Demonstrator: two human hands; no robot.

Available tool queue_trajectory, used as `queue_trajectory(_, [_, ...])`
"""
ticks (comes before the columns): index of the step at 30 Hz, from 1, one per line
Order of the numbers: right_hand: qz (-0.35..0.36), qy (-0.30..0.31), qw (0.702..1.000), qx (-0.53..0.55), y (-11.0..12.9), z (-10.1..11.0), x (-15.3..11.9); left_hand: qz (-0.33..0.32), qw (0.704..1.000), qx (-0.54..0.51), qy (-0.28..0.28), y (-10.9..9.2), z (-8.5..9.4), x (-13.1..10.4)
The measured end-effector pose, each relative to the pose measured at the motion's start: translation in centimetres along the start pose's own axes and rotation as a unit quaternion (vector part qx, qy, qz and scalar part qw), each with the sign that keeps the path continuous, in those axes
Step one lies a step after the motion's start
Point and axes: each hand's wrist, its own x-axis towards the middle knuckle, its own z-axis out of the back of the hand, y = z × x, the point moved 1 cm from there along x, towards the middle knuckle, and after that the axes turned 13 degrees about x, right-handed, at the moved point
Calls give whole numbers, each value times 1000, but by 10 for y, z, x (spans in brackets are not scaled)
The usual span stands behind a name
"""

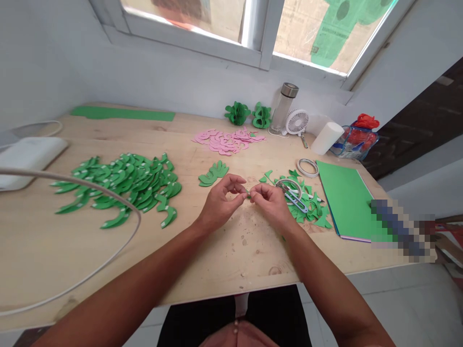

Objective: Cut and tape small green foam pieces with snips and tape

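My left hand (224, 201) and my right hand (270, 201) meet over the middle of the wooden table, fingertips nearly touching. Thumb and fingers of each hand are pinched on a tiny piece, partly green, mostly hidden by the fingertips. Just beyond my left hand lies a small stack of green cut shapes (213, 173). Beside my right hand are green paper scraps (318, 214), with blue-handled scissors (296, 201) and a roll of tape on top. A large heap of curved green pieces with white patches (133, 180) spreads to the left.
Pink cutouts (227, 141) lie farther back, before two green paper figures (237, 113), a bottle (282, 108) and a small fan (297, 122). Green sheets (347, 200) are at the right, near another tape roll (307, 167). A pale cable (123, 202) arcs across the left side.
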Motion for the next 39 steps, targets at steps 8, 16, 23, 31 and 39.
queue_trajectory(8, [-6, 13, 1000, 27, 3, 0, 0, -7, 1000, 5, -4, -3, 1, 0])
queue_trajectory(16, [-6, 3, 999, 48, 1, -1, -1, -9, 1000, 10, -6, -3, 1, -1])
queue_trajectory(23, [-6, -1, 1000, 28, 2, 0, 0, -8, 1000, 0, 0, -2, 1, -1])
queue_trajectory(31, [-42, 3, 993, 106, 4, 1, 0, 15, 995, -90, 35, -1, 0, 1])
queue_trajectory(39, [-45, -14, 991, 123, 0, 2, 2, 62, 988, -136, 26, -8, 3, 3])
